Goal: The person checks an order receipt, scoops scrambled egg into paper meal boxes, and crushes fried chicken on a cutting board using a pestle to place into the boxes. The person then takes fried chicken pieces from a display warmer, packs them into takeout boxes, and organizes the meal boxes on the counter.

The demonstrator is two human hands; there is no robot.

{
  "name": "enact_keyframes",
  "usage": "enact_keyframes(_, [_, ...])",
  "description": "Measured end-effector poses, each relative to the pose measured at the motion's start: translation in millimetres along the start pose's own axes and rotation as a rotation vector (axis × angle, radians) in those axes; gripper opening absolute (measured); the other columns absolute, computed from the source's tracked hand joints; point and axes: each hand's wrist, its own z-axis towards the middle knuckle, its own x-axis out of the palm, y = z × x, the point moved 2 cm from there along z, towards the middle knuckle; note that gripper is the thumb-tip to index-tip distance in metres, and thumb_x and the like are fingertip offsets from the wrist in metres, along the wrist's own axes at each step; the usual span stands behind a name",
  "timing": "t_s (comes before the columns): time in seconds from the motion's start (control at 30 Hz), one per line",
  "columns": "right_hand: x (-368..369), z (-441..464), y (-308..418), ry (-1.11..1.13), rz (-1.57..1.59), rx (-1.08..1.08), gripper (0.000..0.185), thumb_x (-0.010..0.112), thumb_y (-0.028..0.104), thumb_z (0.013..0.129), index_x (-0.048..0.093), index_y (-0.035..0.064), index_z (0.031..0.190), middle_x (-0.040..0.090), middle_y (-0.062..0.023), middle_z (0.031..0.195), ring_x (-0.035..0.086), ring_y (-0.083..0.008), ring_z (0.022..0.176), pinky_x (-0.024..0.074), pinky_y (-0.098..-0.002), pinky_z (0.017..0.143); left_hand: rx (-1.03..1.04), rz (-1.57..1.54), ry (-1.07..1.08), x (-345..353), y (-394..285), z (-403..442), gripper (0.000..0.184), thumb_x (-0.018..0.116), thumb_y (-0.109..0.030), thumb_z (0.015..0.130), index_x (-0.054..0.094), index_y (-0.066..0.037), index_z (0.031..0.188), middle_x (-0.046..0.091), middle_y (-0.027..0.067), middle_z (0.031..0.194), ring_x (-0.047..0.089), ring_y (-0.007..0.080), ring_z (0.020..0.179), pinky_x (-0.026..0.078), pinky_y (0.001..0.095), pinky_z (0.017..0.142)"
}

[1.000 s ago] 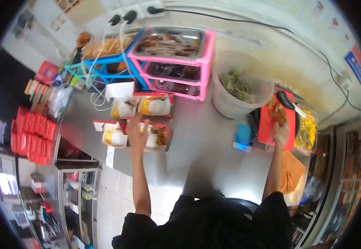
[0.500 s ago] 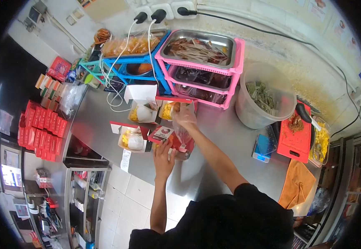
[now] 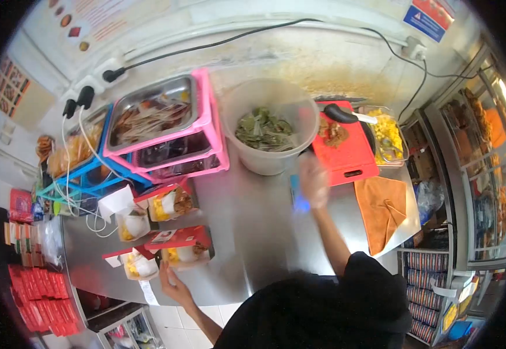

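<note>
My left hand [image 3: 174, 283] touches the near edge of a red-lidded food box [image 3: 184, 254], fingers apart. Three more boxes are grouped around it: one with rice, yellow food and brown meat [image 3: 171, 205], and two with rice and yellow food [image 3: 133, 224] [image 3: 140, 264]. My right hand [image 3: 314, 181], in a clear glove and blurred, is over the blue-lit scale [image 3: 299, 195]; its fingers are smeared by motion. Just beyond it lies the red cutting board [image 3: 346, 154] with chopped brown meat [image 3: 334, 134] and a black-handled knife [image 3: 352, 115].
A bucket of green leaves [image 3: 270, 157] stands at the back. Left of it are pink racks [image 3: 209, 116] with steel trays. A tub of yellow food [image 3: 388, 136] and an orange cloth [image 3: 381, 212] are on the right. Red boxes [image 3: 40, 291] are stacked at far left.
My right hand has moved from the food boxes rightward to the scale. Brown meat now shows in the back red-lidded box. My left hand remains by the front box, and the view has turned right.
</note>
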Motion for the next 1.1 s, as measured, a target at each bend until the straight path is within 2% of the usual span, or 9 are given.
enact_keyframes(0.03, [-38.1,41.6,0.5,-0.200,-0.134,-0.079,0.016,0.054,0.023,0.082,0.056,0.0074,0.078,0.054,-0.0082,0.066,0.055,-0.0251,0.060,0.0425,-0.0387,0.052,-0.031,-0.027,-0.032,-1.0,7.9,-3.1,0.032,0.043,-0.018,0.090,0.054,0.007,0.107,0.056,0.0187,0.109,0.052,0.0271,0.103,0.038,0.0349,0.090])
enact_keyframes(0.2, [-24.6,137.5,-90.1,0.261,-0.492,-0.054,0.059,0.066,0.042,0.065,0.047,0.0137,0.114,0.050,-0.0169,0.111,0.054,-0.0333,0.097,0.0433,-0.0396,0.084,-0.096,-0.021,-0.048,6.5,-15.2,-13.7,0.032,0.043,-0.018,0.091,0.055,0.007,0.106,0.056,0.0182,0.108,0.054,0.0251,0.100,0.040,0.0331,0.088])
enact_keyframes(0.3, [-1.0,147.6,-116.6,0.513,-0.350,-0.147,0.053,0.067,0.038,0.064,0.051,0.0167,0.110,0.053,-0.0176,0.106,0.055,-0.0353,0.092,0.0457,-0.0413,0.080,-0.116,-0.058,-0.055,8.4,-13.5,-17.4,0.030,0.044,-0.017,0.090,0.056,0.006,0.105,0.058,0.0172,0.106,0.055,0.0246,0.099,0.040,0.0328,0.087])
enact_keyframes(0.37, [12.6,137.6,-137.2,0.335,-0.181,-0.306,0.024,0.059,0.029,0.073,0.056,0.0096,0.087,0.058,-0.0179,0.082,0.056,-0.0351,0.080,0.0451,-0.0452,0.068,-0.083,-0.018,-0.139,0.0,-4.5,-17.1,0.028,0.045,-0.017,0.089,0.057,0.004,0.104,0.059,0.0158,0.103,0.055,0.0239,0.097,0.040,0.0323,0.087])
enact_keyframes(0.47, [35.0,125.6,-185.1,0.201,-0.252,-0.428,0.018,0.053,0.017,0.076,0.057,0.0061,0.090,0.060,-0.0149,0.086,0.057,-0.0323,0.081,0.0451,-0.0398,0.071,-0.184,0.035,-0.315,-32.5,5.6,-9.8,0.026,0.046,-0.015,0.089,0.057,0.002,0.105,0.060,0.0147,0.100,0.056,0.0226,0.094,0.043,0.0324,0.082])
enact_keyframes(0.63, [-28.1,41.4,38.8,0.124,0.855,-0.046,0.011,0.052,0.010,0.081,0.057,0.0039,0.089,0.059,-0.0132,0.096,0.056,-0.0239,0.090,0.0438,-0.0354,0.082,-0.345,0.103,-0.520,-89.1,122.4,14.9,0.028,0.052,-0.016,0.084,0.056,0.000,0.106,0.061,0.0152,0.095,0.060,0.0230,0.086,0.048,0.0333,0.072])
enact_keyframes(0.7, [-56.7,-23.3,168.3,0.518,1.646,0.314,0.009,0.052,0.006,0.081,0.057,0.0052,0.089,0.059,-0.0120,0.095,0.056,-0.0225,0.088,0.0436,-0.0350,0.082,-0.321,0.087,-0.547,-98.4,190.4,36.5,0.029,0.054,-0.015,0.081,0.056,0.000,0.106,0.061,0.0150,0.096,0.061,0.0242,0.083,0.048,0.0326,0.070])
enact_keyframes(0.8, [-33.5,-127.3,302.4,0.618,1.304,-0.566,0.023,0.063,0.002,0.069,0.058,0.0081,0.091,0.058,-0.0077,0.095,0.054,-0.0213,0.091,0.0415,-0.0332,0.083,-0.405,0.214,-0.494,-105.8,233.2,67.5,0.031,0.057,-0.015,0.077,0.057,0.001,0.104,0.062,0.0151,0.096,0.061,0.0251,0.083,0.049,0.0325,0.070])
enact_keyframes(1.1, [97.4,-310.5,417.3,0.842,0.403,-1.020,0.034,0.064,0.028,0.067,0.058,0.0060,0.093,0.052,-0.0106,0.101,0.049,-0.0265,0.098,0.0430,-0.0381,0.080,-0.403,0.190,-0.435,-101.3,272.3,78.8,0.019,0.061,-0.013,0.073,0.065,-0.005,0.089,0.065,0.0123,0.080,0.064,0.0204,0.072,0.049,0.0293,0.067])
